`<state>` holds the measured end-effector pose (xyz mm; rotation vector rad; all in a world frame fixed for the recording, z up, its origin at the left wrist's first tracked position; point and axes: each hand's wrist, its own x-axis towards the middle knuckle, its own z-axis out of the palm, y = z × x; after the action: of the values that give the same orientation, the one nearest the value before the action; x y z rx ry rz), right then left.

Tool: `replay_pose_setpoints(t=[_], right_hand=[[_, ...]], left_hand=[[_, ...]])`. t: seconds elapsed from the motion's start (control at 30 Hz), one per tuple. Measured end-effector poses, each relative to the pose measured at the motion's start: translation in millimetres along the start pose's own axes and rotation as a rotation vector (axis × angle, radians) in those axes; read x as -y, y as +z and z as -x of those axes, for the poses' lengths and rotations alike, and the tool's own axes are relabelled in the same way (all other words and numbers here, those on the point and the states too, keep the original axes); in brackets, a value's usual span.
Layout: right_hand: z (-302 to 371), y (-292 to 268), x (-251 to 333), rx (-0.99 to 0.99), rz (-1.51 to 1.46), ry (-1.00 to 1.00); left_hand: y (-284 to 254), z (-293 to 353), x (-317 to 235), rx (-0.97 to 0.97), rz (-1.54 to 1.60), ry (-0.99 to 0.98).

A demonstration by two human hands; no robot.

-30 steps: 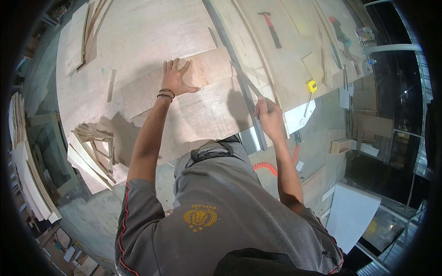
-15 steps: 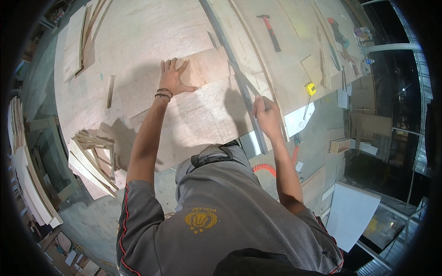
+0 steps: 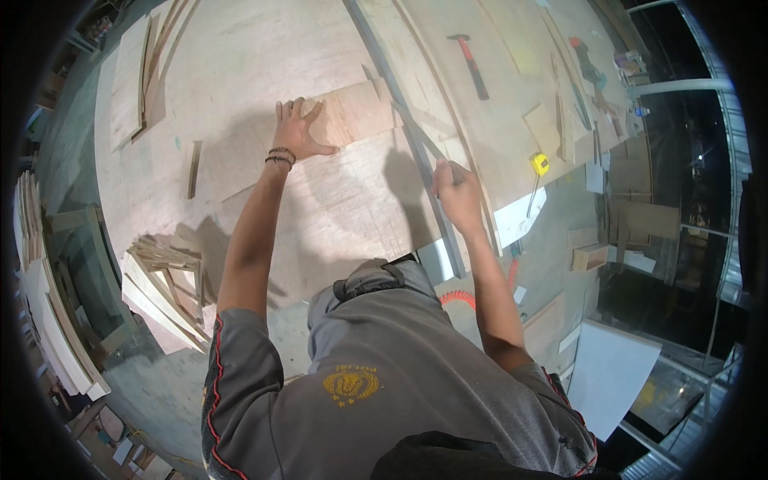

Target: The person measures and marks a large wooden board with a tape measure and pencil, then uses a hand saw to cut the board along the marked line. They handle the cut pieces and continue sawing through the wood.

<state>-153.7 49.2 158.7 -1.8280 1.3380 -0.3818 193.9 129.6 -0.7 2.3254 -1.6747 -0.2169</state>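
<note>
My left hand (image 3: 300, 138) lies spread on a rectangular plywood board (image 3: 356, 112), fingers apart and thumb pointing right. The board rests at a slant on a larger plywood sheet (image 3: 336, 216). In my right hand (image 3: 458, 192), the fingers are wrapped round the near end of a long flat file-like tool (image 3: 424, 138). Its far end meets the right end of the board; the blur of detail hides whether it is toothed. Under the tool runs a long dark straight bar (image 3: 372, 48), beside a pale wooden strip (image 3: 450, 108).
A red-handled hammer (image 3: 470, 66) and a yellow tape measure (image 3: 540, 165) lie on the right. Thin offcuts (image 3: 172, 276) are piled at the near left corner, with a small wood strip (image 3: 193, 170) farther in. A red coiled hose (image 3: 458, 299) hangs by the table edge.
The right hand has shifted slightly left and away from me with the tool. The left hand keeps its place on the board, which has barely moved. The view has tilted slightly.
</note>
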Motion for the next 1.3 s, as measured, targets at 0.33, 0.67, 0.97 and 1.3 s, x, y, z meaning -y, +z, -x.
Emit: replay_pose_setpoints(t=[0.33,0.67,0.97,1.3], right_hand=[[-19.6,6.3,14.8,-0.004,0.031,-0.020],[-39.3,19.2,8.4,-0.086,0.046,-0.093],[-52.6,18.4,26.3,-0.003,0.054,-0.022],[-111.4,36.8,34.7,-0.067,0.096,-0.136]], left_hand=[[-4.6,-18.5,14.8,0.012,-0.017,-0.006],[-8.1,-34.6,23.8,0.021,-0.043,-0.012],[-12.9,-50.4,32.9,0.083,-0.116,-0.065],[-35.6,-40.9,61.6,0.170,-0.169,-0.173]])
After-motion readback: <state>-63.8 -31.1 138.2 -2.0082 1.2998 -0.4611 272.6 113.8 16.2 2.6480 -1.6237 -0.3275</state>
